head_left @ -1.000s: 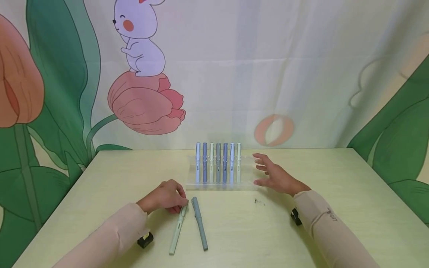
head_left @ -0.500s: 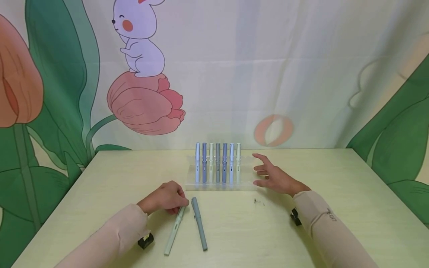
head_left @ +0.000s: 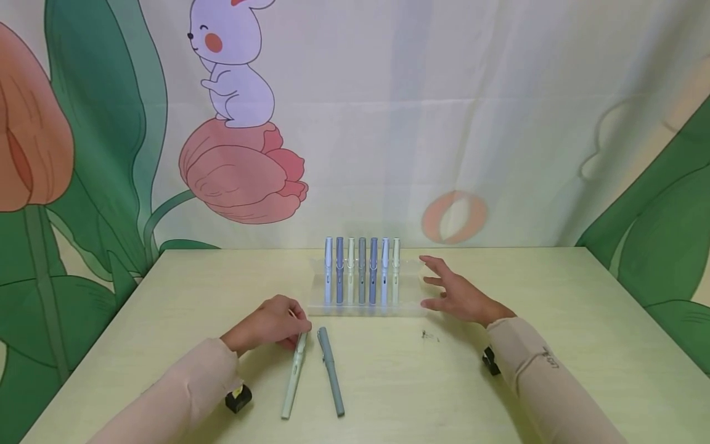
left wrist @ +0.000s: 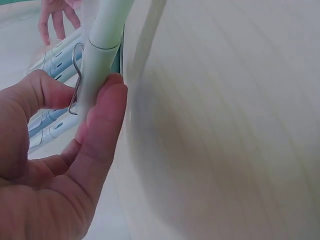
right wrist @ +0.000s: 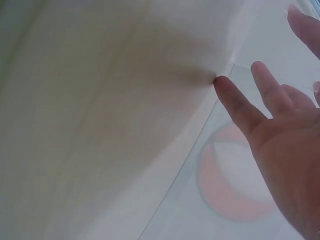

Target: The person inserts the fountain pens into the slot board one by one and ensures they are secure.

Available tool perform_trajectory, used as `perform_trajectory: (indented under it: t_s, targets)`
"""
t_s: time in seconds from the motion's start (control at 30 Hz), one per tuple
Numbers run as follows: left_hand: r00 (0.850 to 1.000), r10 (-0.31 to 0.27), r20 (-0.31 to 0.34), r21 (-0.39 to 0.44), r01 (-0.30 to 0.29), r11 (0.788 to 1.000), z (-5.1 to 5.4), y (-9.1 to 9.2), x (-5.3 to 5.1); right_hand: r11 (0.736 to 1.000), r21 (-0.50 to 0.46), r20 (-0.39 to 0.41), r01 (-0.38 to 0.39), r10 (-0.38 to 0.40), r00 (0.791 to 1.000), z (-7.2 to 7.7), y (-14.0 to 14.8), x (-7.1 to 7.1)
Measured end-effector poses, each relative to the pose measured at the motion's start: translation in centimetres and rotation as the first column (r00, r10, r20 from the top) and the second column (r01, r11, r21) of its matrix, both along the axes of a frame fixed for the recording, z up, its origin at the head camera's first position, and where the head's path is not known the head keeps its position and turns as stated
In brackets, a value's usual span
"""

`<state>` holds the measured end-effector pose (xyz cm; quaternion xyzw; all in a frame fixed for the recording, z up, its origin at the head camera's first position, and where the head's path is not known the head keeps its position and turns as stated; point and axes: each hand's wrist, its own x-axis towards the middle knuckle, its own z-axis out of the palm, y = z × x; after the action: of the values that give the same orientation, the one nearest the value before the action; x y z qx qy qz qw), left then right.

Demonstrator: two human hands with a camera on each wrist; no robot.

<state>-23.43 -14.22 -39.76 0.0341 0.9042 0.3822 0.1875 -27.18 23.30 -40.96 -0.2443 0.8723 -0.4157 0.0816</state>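
Observation:
My left hand (head_left: 274, 324) pinches a pale green pen (head_left: 294, 376) by its clipped cap end, between thumb and fingers. In the left wrist view the metal clip lies against the thumb, and the cap tip is hidden by the fingers. To the right of that pen, a grey-green pen (head_left: 331, 371) lies on the table. Several blue, grey and pale green pens stand in a row in a clear rack (head_left: 410, 308) behind both. My right hand (head_left: 457, 296) is at the rack's right end, fingers spread and holding nothing; whether it touches the rack I cannot tell.
A light wooden table (head_left: 388, 388) runs back to a printed curtain (head_left: 355, 123). Small dark specks (head_left: 428, 335) mark the tabletop right of centre. Black wrist devices, one of them below the left sleeve (head_left: 238, 398), hang under both forearms.
The pale green pen's lower end swung left, then back right, with the left hand now slightly farther from me. The right hand and the grey-green pen have stayed in place.

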Motion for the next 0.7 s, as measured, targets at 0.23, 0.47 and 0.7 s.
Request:
perform_trajectory:
  t_s: [0.23,0.47,0.7]
  targets:
    - [1.000,0.007,-0.023,0.117,-0.004,0.993,0.4,-0.5,-0.1,1.000,-0.003,-0.013,-0.002,0.002,1.000,0.1,-0.2,0.1]
    - [0.998,0.036,-0.052,0.226,-0.023,0.974,1.1,-1.1,-0.4,1.000,0.002,-0.023,0.001,-0.001,1.000,0.3,-0.2,0.3]
    - [0.992,0.076,-0.101,0.255,-0.048,0.966,1.6,-1.6,-0.8,1.000,0.004,-0.022,-0.001,0.001,1.000,0.3,-0.2,0.2]
